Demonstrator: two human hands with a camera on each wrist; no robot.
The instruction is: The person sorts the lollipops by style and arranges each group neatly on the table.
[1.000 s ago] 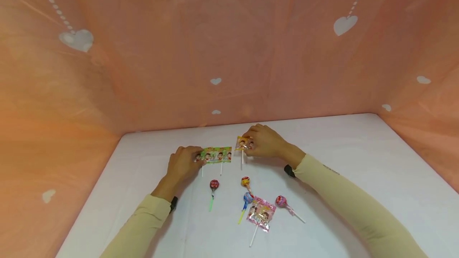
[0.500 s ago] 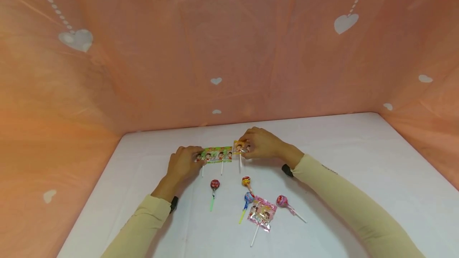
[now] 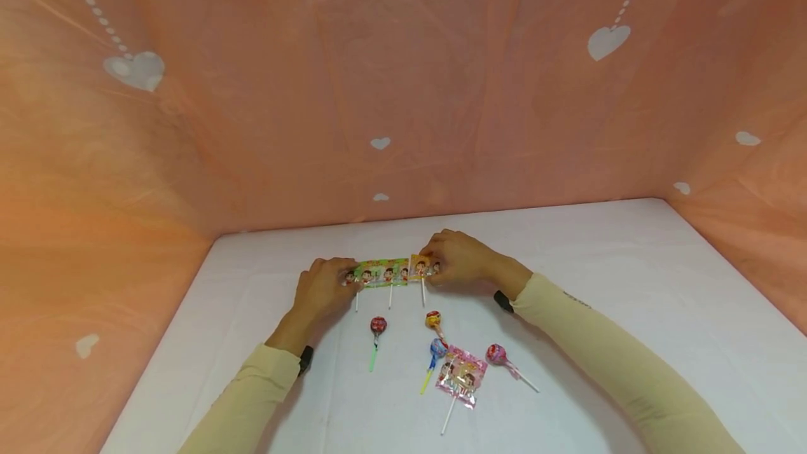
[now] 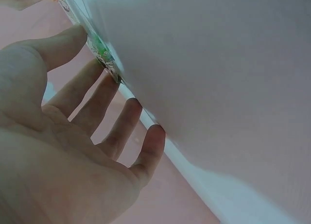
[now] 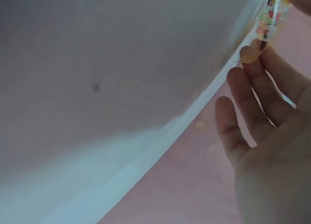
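Observation:
Two lollipops in flat green wrappers lie side by side at the back of the table. My left hand (image 3: 321, 291) holds the left green-wrapped lollipop (image 3: 368, 274), thumb at its near edge and fingers at its far edge. Against its right side is the second green-wrapped lollipop (image 3: 391, 272). My right hand (image 3: 465, 259) pinches an orange-wrapped lollipop (image 3: 419, 265) by its right part, its left edge right at the green wrapper and its white stick pointing toward me. In the right wrist view the orange wrapper (image 5: 268, 22) shows between thumb and fingertips.
Nearer me on the white table (image 3: 252, 300) lie a dark red lollipop (image 3: 377, 326), a yellow one (image 3: 432, 319), a blue one (image 3: 438, 349), a pink-red one (image 3: 497, 354) and a pink-wrapped lollipop (image 3: 463, 375). An orange cloth (image 3: 315, 125) with white hearts rises behind.
My right hand has brought the orange-wrapped lollipop left and toward me, down beside the green-wrapped ones. My left hand has stayed in place.

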